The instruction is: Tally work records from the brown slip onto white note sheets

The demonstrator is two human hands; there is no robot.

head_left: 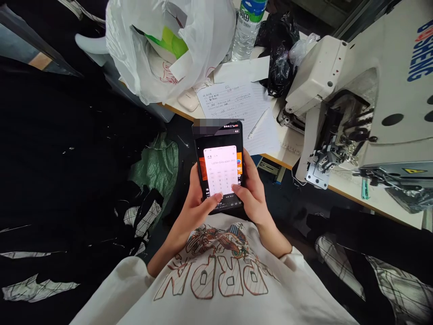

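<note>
A smartphone is held upright between both hands in front of my chest. On its lit screen floats a white calculator panel with a row of figures and a keypad. My left hand wraps the phone's left edge, its thumb over the lower keys. Around the right edge closes my right hand, with the thumb on or just above the keypad's right side. The other fingers are mostly hidden behind the phone. Just beyond the phone lie handwritten sheets of paper, with a white pen on top.
A white plastic bag and a water bottle stand at the back. Beside them are a black plastic bag and a pale rounded case. A sewing machine occupies the right. Dark fabric is heaped at left.
</note>
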